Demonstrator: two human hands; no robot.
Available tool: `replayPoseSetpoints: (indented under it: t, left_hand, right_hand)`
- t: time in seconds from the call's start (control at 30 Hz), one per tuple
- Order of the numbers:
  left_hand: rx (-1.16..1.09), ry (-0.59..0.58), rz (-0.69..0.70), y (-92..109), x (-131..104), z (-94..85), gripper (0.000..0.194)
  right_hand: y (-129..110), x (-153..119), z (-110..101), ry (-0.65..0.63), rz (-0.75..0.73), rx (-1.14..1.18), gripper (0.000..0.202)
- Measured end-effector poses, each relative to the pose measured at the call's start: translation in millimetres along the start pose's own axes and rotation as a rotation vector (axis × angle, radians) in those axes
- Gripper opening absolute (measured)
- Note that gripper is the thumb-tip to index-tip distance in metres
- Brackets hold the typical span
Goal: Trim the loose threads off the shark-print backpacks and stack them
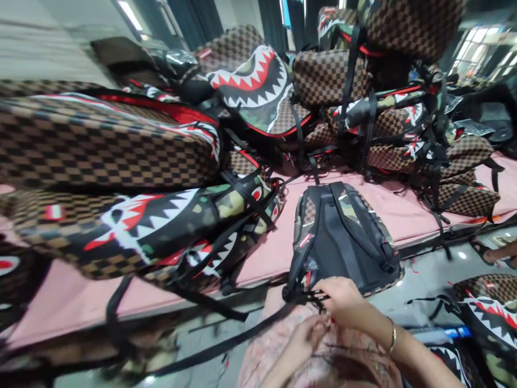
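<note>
A backpack [335,237] with black padded back and shoulder straps lies on the pink-covered table right in front of me, its strapped side up. At its near edge my right hand [341,299], with a bangle on the wrist, is closed around a black strap [305,296] with what looks like a buckle at its end. Just below, my left hand [309,331] is pinched close to my right fingers; what lies between its fingertips is too small to make out. A long black webbing strap [226,345] runs from the hands toward the lower left.
Stacked brown-checked backpacks with shark-mouth prints [121,215] fill the table's left side. More backpacks [383,118] are piled behind. At the lower right stand other shark-print bags [490,307] near the floor. The pink table cover [264,253] shows between the piles.
</note>
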State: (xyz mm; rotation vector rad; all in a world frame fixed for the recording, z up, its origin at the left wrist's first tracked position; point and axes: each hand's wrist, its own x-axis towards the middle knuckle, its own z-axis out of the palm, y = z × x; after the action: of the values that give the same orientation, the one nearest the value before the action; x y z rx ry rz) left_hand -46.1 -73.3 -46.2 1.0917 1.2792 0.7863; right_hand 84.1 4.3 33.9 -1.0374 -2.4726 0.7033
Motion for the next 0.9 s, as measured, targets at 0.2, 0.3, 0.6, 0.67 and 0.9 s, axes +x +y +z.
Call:
replayPoseSetpoints:
  t: [0.2, 0.3, 0.6, 0.67, 0.9]
  left_hand:
    - [-0.204, 0.476, 0.052, -16.4, 1.6, -75.8, 0.031]
    - [-0.278, 0.584, 0.060, -23.2, 22.8, -93.1, 0.039]
    - [-0.359, 0.286, 0.069, 18.0, 30.7, -95.3, 0.047]
    - [-0.364, 0.289, 0.111, 40.1, 21.2, -87.6, 0.049]
    - [-0.325, 0.383, 0.201, 88.3, 0.2, -53.5, 0.053]
  right_hand:
    - [42.2, -54.2, 9.3, 0.151, 0.235, 0.223, 0.017]
    - [48.3, -68.4, 7.9, 0.230, 0.348, 0.245, 0.017]
    - [30.0, -57.8, 16.3, 0.301, 0.350, 0.403, 0.019]
    - [24.1, -51.1, 16.1, 0.324, 0.278, 0.457, 0.019]
    - [13.4, -30.3, 3.0, 0.390, 0.007, 0.394, 0.014]
